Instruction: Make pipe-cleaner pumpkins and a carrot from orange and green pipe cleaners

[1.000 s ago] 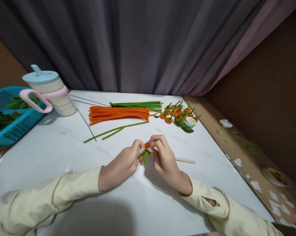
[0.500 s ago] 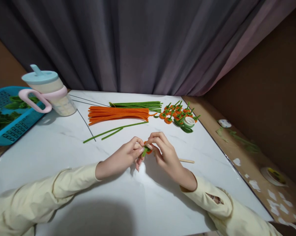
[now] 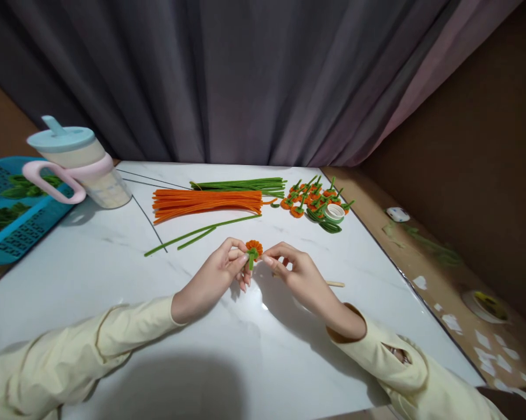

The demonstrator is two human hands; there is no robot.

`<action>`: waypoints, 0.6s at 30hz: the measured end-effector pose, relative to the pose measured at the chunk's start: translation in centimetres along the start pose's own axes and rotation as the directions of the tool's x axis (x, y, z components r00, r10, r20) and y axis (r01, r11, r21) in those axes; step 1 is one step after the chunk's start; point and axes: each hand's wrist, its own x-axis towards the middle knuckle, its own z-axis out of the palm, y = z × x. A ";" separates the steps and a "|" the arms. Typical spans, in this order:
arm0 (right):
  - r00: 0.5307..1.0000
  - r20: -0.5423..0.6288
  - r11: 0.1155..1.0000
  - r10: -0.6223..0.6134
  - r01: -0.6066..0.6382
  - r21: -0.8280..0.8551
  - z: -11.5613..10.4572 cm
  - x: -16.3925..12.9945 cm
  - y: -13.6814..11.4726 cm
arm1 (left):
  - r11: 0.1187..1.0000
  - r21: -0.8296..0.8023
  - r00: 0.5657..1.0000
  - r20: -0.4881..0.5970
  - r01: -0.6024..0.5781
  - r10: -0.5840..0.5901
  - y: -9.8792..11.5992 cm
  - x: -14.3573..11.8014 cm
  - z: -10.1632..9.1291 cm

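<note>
My left hand (image 3: 228,265) pinches a small orange pipe-cleaner flower (image 3: 255,247) by its green base, with the short green stem pointing down toward me. At the flower's right edge, the thumb and forefinger of my right hand (image 3: 291,265) are closed in a pinch on a green bit of it. Past my hands lie a bundle of orange pipe cleaners (image 3: 206,202) and a bundle of green pipe cleaners (image 3: 245,185). Two loose green pipe cleaners (image 3: 202,234) rest nearer. A cluster of similar orange flowers (image 3: 314,195) sits at the back right.
A roll of tape (image 3: 334,212) and looped green pipe cleaners (image 3: 330,226) lie by the flowers. A thin wooden stick (image 3: 335,284) is behind my right wrist. At left stand a lidded cup (image 3: 83,160) and a blue basket (image 3: 24,233). Paper scraps (image 3: 452,322) lie beyond the right table edge.
My right hand has drawn slightly right, off the top of the flower to its edge. The orange petals now face away and show more. The view has shifted a little.
</note>
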 end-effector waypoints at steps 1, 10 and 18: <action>0.999 0.018 0.999 0.044 -0.044 0.025 0.1 0.0 -0.1 | 0.999 0.028 0.999 -0.004 -0.034 0.034 -0.3 0.0 0.0; 0.990 0.001 0.975 0.140 -0.138 0.173 0.4 -0.1 -0.2 | 0.983 0.158 0.996 0.012 -0.089 0.089 -1.3 -0.4 0.4; 0.998 -0.037 0.997 0.057 -0.055 0.059 0.6 0.0 0.2 | 0.969 0.244 0.999 0.038 -0.034 0.025 -0.4 -0.4 0.2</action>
